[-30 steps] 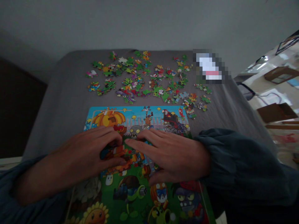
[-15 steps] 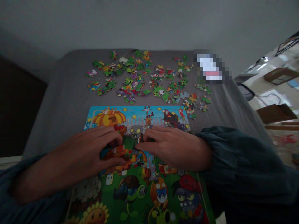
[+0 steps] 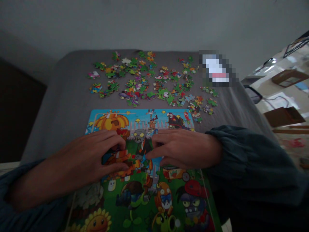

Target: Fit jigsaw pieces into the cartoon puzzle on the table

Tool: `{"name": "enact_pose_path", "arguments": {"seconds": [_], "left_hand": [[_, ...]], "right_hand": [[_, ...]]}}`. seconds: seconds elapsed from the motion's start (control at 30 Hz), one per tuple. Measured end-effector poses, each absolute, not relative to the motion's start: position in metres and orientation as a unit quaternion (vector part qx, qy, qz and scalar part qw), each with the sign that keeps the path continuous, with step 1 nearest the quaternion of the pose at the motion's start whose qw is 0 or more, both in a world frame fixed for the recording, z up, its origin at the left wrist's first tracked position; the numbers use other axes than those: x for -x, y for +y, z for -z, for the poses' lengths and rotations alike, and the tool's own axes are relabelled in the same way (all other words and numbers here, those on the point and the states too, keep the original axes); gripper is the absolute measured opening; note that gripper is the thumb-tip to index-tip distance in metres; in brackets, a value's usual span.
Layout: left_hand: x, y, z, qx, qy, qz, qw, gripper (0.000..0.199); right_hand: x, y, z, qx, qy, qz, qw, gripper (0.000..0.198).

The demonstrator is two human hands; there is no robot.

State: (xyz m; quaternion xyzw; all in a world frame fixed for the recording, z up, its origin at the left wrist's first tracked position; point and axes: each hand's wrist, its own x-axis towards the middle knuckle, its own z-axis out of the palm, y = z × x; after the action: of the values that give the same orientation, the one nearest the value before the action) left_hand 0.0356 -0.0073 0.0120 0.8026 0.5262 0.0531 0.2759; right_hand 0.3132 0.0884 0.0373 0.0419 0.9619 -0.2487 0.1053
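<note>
A cartoon puzzle board point(image 3: 135, 206) lies in front of me, its lower part filled with printed plants and a red-hatted zombie. My left hand point(image 3: 103, 151) rests over its left side, fingers bent and thumb apart, around joined orange-brown puzzle pieces point(image 3: 120, 156). My right hand point(image 3: 178, 146) is palm down over the right of the middle. Its index finger reaches out beside a grey zombie figure point(image 3: 141, 141), while the other fingers curl. I see no piece in its grip. Both hands cover parts of the board.
Many loose puzzle pieces point(image 3: 137, 85) are scattered beyond the board on a grey cloth-covered table point(image 3: 65, 93). A pixelated phone-like object point(image 3: 216, 69) lies at the back right. Past the table's right edge are cardboard boxes point(image 3: 286, 117) and a cable.
My right hand has shifted slightly right, uncovering more of the zombie figure and the cart picture. My left hand stays nearly in place.
</note>
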Motion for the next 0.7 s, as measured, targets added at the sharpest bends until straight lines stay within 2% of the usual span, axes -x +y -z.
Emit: {"name": "enact_pose_path", "arguments": {"seconds": [0.2, 0.37, 0.7], "left_hand": [[-0.035, -0.007, -0.01, -0.803, 0.522, -0.065, 0.279, 0.036], [-0.035, -0.007, -0.01, -0.803, 0.529, -0.051, 0.27, 0.036], [-0.034, -0.007, -0.006, -0.808, 0.522, -0.073, 0.265, 0.035]], "right_hand": [[-0.311, 0.086, -0.033, -0.055, 0.95, 0.292, 0.095, 0.032], [-0.312, 0.083, -0.023, -0.051, 0.954, 0.288, 0.063, 0.032], [-0.307, 0.082, -0.02, -0.025, 0.954, 0.293, 0.063, 0.03]]}}
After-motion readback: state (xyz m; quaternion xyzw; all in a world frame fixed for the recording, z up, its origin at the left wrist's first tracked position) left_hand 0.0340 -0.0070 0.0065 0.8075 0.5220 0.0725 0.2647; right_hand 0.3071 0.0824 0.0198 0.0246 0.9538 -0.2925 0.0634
